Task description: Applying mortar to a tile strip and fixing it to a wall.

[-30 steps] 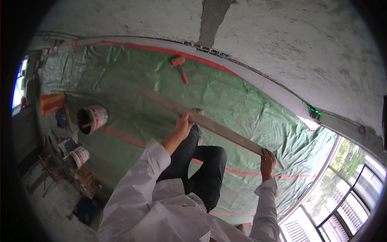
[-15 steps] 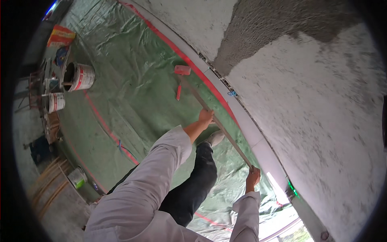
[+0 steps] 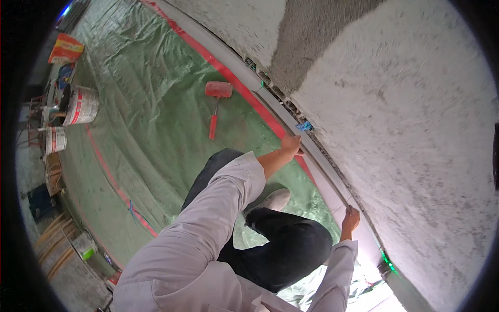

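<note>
Both my hands hold a long, thin straight bar (image 3: 324,177), which lies along the pale tile strip (image 3: 340,214) at the foot of the wall. My left hand (image 3: 292,144) is closed around the bar near its middle. Closer to me, my right hand (image 3: 351,219) grips its near end. The bar's far end reaches past my left hand over the tiles. Left of it, a rubber mallet (image 3: 219,89) with a red head and red handle lies on the green sheet.
A green plastic sheet (image 3: 150,119) with red tape covers the floor. Buckets (image 3: 86,105) stand at the left. The wall (image 3: 395,130) on the right has a grey mortar patch (image 3: 312,36). Blue plastic (image 3: 304,126) sits in the wall-tile gap. My bent knee (image 3: 312,242) is near the tiles.
Both hands have carried the bar rightward from above the green sheet to the tile strip at the wall. I have crouched lower, with my knee now bent toward the wall.
</note>
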### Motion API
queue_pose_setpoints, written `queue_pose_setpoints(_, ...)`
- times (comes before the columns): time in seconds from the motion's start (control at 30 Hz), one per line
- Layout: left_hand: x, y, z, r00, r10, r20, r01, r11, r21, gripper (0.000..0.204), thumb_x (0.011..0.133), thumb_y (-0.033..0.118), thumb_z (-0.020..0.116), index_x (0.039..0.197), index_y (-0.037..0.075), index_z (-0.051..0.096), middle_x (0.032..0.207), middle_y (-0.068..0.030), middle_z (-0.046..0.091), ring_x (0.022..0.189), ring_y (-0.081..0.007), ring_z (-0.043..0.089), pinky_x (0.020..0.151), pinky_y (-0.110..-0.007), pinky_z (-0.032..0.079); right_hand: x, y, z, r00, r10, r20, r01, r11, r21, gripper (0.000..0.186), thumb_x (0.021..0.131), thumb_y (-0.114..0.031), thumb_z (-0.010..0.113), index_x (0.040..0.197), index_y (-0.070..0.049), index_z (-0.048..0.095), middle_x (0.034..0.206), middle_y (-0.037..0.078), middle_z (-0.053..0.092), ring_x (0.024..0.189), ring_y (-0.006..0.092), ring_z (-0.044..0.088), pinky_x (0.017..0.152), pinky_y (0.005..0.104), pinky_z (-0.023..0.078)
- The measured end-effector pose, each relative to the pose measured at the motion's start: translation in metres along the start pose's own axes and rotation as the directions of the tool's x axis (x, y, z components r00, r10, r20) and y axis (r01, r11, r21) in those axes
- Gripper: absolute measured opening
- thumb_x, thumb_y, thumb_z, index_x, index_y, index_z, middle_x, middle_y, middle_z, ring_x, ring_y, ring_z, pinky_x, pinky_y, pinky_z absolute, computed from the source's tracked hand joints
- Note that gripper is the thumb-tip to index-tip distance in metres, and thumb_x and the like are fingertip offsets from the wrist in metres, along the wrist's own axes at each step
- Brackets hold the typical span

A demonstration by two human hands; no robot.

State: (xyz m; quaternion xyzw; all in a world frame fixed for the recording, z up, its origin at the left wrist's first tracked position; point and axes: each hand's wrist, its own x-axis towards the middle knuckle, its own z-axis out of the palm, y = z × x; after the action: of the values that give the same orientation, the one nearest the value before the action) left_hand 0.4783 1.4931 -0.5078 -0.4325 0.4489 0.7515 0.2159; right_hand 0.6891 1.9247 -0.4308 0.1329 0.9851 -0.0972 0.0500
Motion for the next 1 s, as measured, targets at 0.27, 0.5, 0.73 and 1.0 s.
queue_pose_setpoints(0.27,0.018,-0.006,0.001,0.987,0.105,0.124,-0.108,0.994,0.012,0.039,0.104,0.014,0.059,0.14,0.009,0.047,0.119,-0.0172,0.07,0.086,-0.0353,0.079,0.066,-0.049,0.072,0.012,-0.005,0.037,0.983,0.182,0.0,-0.182,0.981,0.072,0.033,0.096,-0.017,0.075,0.128,-0.015,0.08,0.127,0.012,0.073,0.116,0.0333,0.07,0.101,0.044,0.055)
queue_pose_setpoints(0.5,0.027,0.0,0.018,0.986,0.125,0.106,-0.132,0.99,0.059,0.031,0.108,0.014,0.059,0.138,0.012,0.05,0.122,-0.0118,0.066,0.091,-0.0319,0.078,0.067,-0.05,0.072,0.023,0.013,0.05,0.981,0.193,-0.009,-0.193,0.981,0.024,0.034,0.095,-0.015,0.075,0.128,-0.016,0.08,0.127,0.012,0.073,0.116,0.0338,0.07,0.1,0.044,0.056)
queue_pose_setpoints(0.73,0.041,-0.009,0.018,0.978,0.188,0.09,-0.193,0.98,0.051,0.039,0.105,0.009,0.061,0.142,0.015,0.05,0.12,-0.0123,0.065,0.087,-0.0305,0.077,0.065,-0.05,0.072,0.033,0.021,0.055,0.995,0.086,0.043,-0.082,0.993,-0.081,0.034,0.093,-0.016,0.077,0.127,-0.013,0.08,0.124,0.015,0.075,0.115,0.0355,0.07,0.098,0.0456,0.056)
queue_pose_setpoints(1.0,0.053,0.005,-0.002,0.983,0.141,0.115,-0.16,0.972,0.172,0.092,0.095,0.009,0.075,0.166,0.005,0.017,0.113,-0.0227,0.071,0.066,-0.0301,0.074,0.053,-0.043,0.066,0.05,0.024,0.036,0.978,0.194,0.082,-0.189,0.98,-0.066,0.033,0.089,-0.025,0.083,0.118,-0.008,0.082,0.116,0.02,0.079,0.111,0.0398,0.073,0.099,0.0474,0.056)
